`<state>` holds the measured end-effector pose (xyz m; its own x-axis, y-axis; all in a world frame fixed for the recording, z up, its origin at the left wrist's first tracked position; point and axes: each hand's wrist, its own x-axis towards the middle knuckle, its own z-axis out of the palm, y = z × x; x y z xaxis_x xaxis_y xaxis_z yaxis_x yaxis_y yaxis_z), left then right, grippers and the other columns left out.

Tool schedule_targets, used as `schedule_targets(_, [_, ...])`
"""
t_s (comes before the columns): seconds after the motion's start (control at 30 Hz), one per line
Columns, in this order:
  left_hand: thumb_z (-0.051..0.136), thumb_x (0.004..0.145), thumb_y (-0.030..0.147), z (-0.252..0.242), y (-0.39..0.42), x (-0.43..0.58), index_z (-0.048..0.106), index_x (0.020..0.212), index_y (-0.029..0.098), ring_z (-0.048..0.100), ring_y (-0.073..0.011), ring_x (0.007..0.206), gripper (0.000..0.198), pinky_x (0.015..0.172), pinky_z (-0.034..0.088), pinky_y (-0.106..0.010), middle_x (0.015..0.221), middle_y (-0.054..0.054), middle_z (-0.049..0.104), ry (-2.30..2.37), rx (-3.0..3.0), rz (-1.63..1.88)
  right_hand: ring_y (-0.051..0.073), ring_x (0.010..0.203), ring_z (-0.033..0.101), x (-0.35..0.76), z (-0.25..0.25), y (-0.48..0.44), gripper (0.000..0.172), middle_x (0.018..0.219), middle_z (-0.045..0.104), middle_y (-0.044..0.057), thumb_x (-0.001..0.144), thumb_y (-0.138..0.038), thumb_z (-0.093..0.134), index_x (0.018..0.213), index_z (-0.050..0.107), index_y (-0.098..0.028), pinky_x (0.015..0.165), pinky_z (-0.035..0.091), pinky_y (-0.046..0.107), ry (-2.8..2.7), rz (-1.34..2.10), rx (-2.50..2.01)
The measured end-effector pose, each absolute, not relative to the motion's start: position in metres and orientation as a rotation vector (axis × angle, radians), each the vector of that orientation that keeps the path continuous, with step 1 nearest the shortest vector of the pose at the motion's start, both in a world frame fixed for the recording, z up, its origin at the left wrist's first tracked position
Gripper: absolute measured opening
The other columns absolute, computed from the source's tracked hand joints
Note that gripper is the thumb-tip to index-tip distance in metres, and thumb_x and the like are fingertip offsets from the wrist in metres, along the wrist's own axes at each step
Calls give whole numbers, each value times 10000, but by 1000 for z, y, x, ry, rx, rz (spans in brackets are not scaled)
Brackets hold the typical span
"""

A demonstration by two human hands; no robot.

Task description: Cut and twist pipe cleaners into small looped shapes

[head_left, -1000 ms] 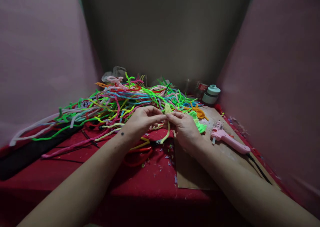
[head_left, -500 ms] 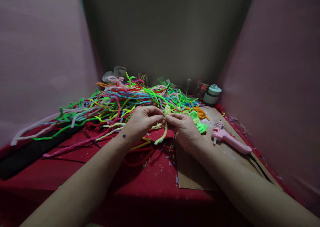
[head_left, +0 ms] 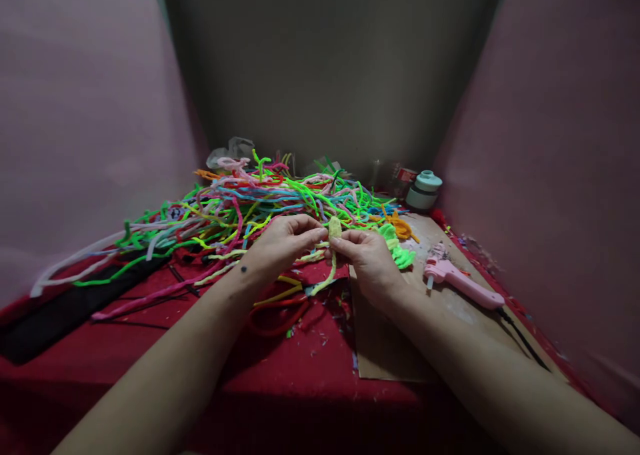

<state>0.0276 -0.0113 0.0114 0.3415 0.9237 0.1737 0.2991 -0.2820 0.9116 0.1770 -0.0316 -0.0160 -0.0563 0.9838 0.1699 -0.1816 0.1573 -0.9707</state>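
A pale yellow pipe cleaner (head_left: 335, 227), bent into a small petal-like loop with a loose tail hanging down, is held between my two hands. My left hand (head_left: 290, 236) pinches it from the left, thumb and forefinger together. From the other side my right hand (head_left: 367, 255) grips it between thumb and fingertips, the other fingers curled. Just beyond the right hand lie green and pale yellow shaped pieces (head_left: 400, 249) on the cardboard. A big tangled heap of coloured pipe cleaners (head_left: 280, 188) lies behind both hands.
A pink glue gun (head_left: 467, 285) with a black cord rests on the cardboard sheet (head_left: 390, 358) at right. Behind stands a pale green bottle (head_left: 425, 189). Red-and-yellow-handled scissors (head_left: 280, 325) lie on the red cloth (head_left: 295, 375), left of the cardboard. A black strip (head_left: 65, 315) lies at left.
The view has shifted slightly. Both hands keep their pinch on the pale yellow pipe cleaner, with only small finger movement.
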Motion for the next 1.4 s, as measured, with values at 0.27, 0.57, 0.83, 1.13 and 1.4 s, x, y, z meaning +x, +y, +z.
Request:
schedule_targets(0.27, [625, 710, 347, 9, -14, 32, 619, 729, 132, 446, -77, 550, 216, 533, 344, -202, 619, 30, 544, 1026, 1715, 1079, 85, 458, 438, 174, -15, -39, 133, 492, 558, -16, 635, -187, 609, 520, 554, -152, 498, 332, 239, -1235, 1282, -942])
schedule_targets(0.57, [664, 685, 328, 11, -10, 25, 618, 804, 139, 469, -75, 535, 227, 526, 361, -205, 640, 25, 562, 890, 1570, 1050, 83, 464, 451, 176, -14, -37, 159, 487, 551, -16, 643, -182, 606, 499, 544, -152, 512, 346, 240, -1344, 1329, -881])
schedule_targets(0.83, [576, 753, 308, 16, -12, 23, 527, 684, 143, 388, -62, 505, 186, 465, 298, -183, 572, 45, 456, 970, 1842, 935, 84, 431, 451, 180, -18, -34, 101, 496, 559, -13, 640, -177, 632, 557, 592, -136, 474, 355, 238, -1378, 1484, -871])
schedule_targets(1.13, [608, 740, 353, 18, -15, 20, 600, 789, 136, 379, -50, 437, 222, 433, 269, -186, 536, 32, 500, 808, 1639, 791, 93, 462, 501, 181, -18, -33, 62, 528, 594, 0, 628, -168, 663, 606, 625, -124, 496, 379, 233, -1288, 1595, -778])
schedule_targets(1.4, [604, 727, 347, 24, -16, 22, 572, 660, 140, 350, -55, 401, 219, 407, 223, -200, 465, 38, 471, 951, 1710, 791, 99, 475, 501, 180, -20, -34, 106, 544, 597, 1, 661, -231, 664, 617, 639, -137, 517, 391, 249, -1311, 1624, -756])
